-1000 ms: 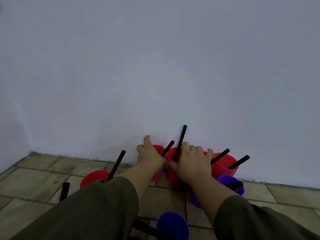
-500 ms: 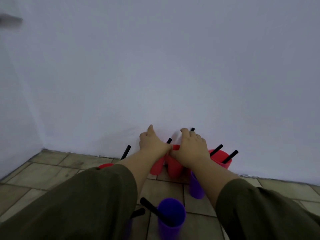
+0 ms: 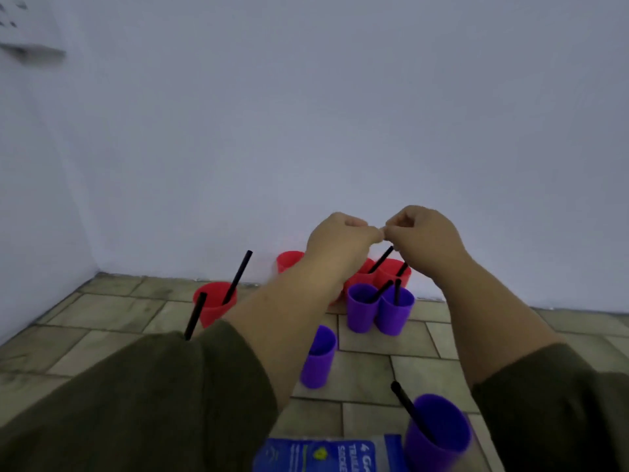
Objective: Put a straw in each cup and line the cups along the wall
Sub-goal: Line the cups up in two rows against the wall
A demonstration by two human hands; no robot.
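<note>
While the strawless purple cup (image 3: pixel 318 356) stands upright on the floor (image 3: pixel 102 321), off the wall (image 3: pixel 306 131), both hands hover above the red cups; left hand (image 3: pixel 337 241) and right hand (image 3: pixel 423 238) pinch fingertips together, contents unclear. Left hand's nearer, cup below.

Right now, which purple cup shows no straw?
The lone purple cup mid-floor, beside the left forearm: no straw shows in it. The pair of purple cups nearer the wall and the nearest purple cup each hold one.

Blue packet (image 3: pixel 326 454) on tiled floor (image 3: pixel 367 376)
</note>
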